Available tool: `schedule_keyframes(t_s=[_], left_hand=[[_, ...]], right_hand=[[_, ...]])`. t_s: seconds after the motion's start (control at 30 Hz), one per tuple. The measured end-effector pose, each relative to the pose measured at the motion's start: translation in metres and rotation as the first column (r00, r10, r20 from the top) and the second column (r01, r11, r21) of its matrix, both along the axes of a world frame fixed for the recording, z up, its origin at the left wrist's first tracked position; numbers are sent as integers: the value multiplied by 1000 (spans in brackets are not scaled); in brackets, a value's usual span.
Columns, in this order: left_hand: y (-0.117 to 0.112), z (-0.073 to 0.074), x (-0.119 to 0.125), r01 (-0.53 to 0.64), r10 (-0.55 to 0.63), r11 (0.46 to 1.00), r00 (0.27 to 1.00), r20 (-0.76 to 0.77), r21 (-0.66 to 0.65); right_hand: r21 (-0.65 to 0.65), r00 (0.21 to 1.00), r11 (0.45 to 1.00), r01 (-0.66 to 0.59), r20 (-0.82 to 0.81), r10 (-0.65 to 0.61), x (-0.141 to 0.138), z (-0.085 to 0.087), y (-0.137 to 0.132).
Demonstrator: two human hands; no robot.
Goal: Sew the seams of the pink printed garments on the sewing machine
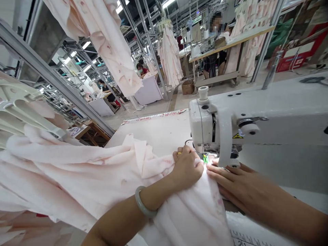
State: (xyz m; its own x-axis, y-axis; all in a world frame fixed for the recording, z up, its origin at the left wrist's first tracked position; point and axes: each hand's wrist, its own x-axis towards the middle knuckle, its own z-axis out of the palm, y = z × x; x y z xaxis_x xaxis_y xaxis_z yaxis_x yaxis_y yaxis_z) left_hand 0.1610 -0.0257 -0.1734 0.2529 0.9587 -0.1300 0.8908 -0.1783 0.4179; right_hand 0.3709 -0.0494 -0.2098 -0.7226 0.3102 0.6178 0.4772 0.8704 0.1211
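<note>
I see my left hand (188, 167) curled into a loose fist, bunching the pink fabric (102, 177) just in front of the sewing machine (256, 116). Its knuckles sit close to the needle area, and a pale green bangle (143, 205) rings the wrist. My right hand (235, 186) lies flat and open, fingers stretched toward the presser foot, pressing down on the edge of the fabric right under the machine head. The two hands are just beside each other, with a fold of cloth between them.

The fabric spreads from the needle out to my left in a big rumpled heap, draping over the tabletop (159, 130) and off its near edge. A small bright light glows at the needle, between my fingertips; I cannot make out the needle itself.

A printed tape (153, 116) runs along the far edge of the tabletop. Beyond it, more pink garments (170, 54) hang from overhead rails, and other people sit at distant workstations, one behind a wooden bench (230, 42).
</note>
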Motion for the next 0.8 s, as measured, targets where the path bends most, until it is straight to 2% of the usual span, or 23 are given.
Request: schedule_keyframes(t_s=[0.13,0.43,0.67,0.8], left_hand=[[8,0,0,20,-20,1000,999,-27,8],[16,-1,-2,59,-57,998,995,-78,32],[22,-5,-2,97,-91,992,993,-81,76],[24,-2,-13,174,-170,982,984,-53,78]], right_hand=[[23,1000,999,29,-9,-28,1,1,2],[-54,998,996,66,-12,-67,3,-4,2],[-84,998,995,57,-32,-60,-1,8,-2],[-80,998,996,35,-49,-40,3,12,0]])
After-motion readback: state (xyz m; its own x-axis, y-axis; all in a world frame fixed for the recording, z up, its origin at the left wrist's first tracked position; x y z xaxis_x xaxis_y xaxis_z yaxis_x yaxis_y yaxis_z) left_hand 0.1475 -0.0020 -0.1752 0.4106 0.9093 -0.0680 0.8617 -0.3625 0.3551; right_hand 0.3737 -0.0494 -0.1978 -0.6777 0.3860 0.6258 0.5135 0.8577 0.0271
